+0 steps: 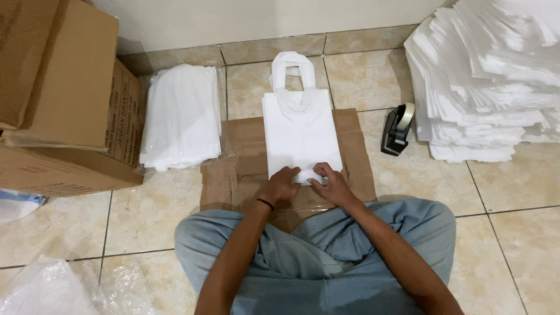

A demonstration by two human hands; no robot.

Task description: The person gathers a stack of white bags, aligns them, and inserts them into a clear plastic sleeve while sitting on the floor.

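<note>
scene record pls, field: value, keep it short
left hand: on near edge of white bag, fingers curled
right hand: on same edge, pinching a folded bit
white bag: flat, handles pointing away
cardboard sheet: on the tile floor, under bag
wrapped bag pack: left of the sheet
tape dispenser: right of the sheet
white stack: far right
cardboard boxes: far left
</note>
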